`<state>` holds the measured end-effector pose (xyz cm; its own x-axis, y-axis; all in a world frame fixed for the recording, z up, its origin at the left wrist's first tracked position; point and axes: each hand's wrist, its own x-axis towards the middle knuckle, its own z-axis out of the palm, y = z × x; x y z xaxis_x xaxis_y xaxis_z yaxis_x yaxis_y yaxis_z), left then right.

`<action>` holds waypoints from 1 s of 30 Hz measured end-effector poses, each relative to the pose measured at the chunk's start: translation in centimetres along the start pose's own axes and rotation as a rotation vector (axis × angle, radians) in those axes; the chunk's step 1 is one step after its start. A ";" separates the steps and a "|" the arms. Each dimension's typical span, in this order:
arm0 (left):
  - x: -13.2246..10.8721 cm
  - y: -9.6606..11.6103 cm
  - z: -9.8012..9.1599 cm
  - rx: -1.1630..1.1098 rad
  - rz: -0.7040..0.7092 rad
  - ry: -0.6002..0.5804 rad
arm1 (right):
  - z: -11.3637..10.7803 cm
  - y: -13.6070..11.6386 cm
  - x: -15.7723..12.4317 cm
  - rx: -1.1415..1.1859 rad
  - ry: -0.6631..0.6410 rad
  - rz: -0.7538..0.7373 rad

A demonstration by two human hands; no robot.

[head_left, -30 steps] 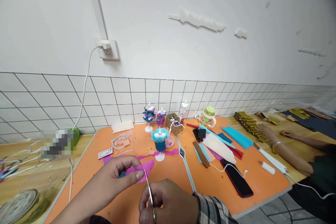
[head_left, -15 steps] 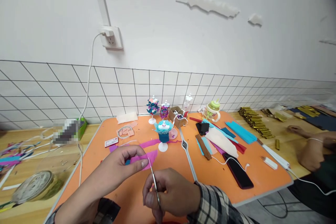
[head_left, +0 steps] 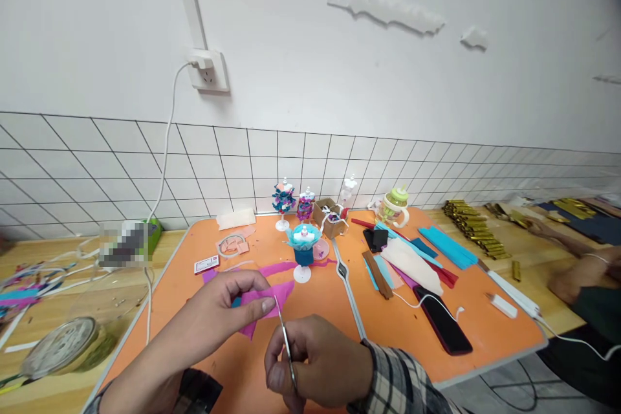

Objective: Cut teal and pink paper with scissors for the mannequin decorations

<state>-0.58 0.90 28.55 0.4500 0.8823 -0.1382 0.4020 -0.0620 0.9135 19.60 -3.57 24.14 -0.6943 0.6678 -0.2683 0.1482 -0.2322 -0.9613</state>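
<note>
My left hand (head_left: 220, 310) pinches a piece of pink crepe paper (head_left: 272, 294) just above the orange table (head_left: 320, 310). My right hand (head_left: 320, 362) is closed around small scissors (head_left: 285, 339), whose blades point up against the paper's edge. Behind them stands a small white figure dressed in blue paper (head_left: 303, 249) on a stand, with a long pink paper strip (head_left: 281, 267) beside it.
Two more decorated figures (head_left: 291, 204), a small cardboard box (head_left: 330, 217) and a green cup (head_left: 394, 206) stand at the back. Coloured paper strips (head_left: 436, 249), a dark phone (head_left: 439, 320) on a white cable and a power strip (head_left: 509, 291) lie right. Another person's arm (head_left: 577, 265) rests far right. A glass jar (head_left: 61, 346) lies left.
The view has shifted a little downwards and leftwards. My hands stay together with the scissors at the pink paper. The other person's arm at the right has drawn back.
</note>
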 end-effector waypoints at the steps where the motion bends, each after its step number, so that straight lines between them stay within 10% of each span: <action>1: 0.0 -0.1 0.0 -0.007 -0.015 -0.006 | 0.0 0.1 0.0 -0.008 0.008 -0.006; 30: -0.3 0.3 -0.4 0.035 -0.046 0.017 | 0.1 0.3 0.0 -0.125 0.017 -0.016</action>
<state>-0.88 0.80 29.01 0.4168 0.8924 -0.1726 0.4497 -0.0375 0.8924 19.61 -3.68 23.89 -0.6851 0.6831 -0.2532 0.2251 -0.1320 -0.9654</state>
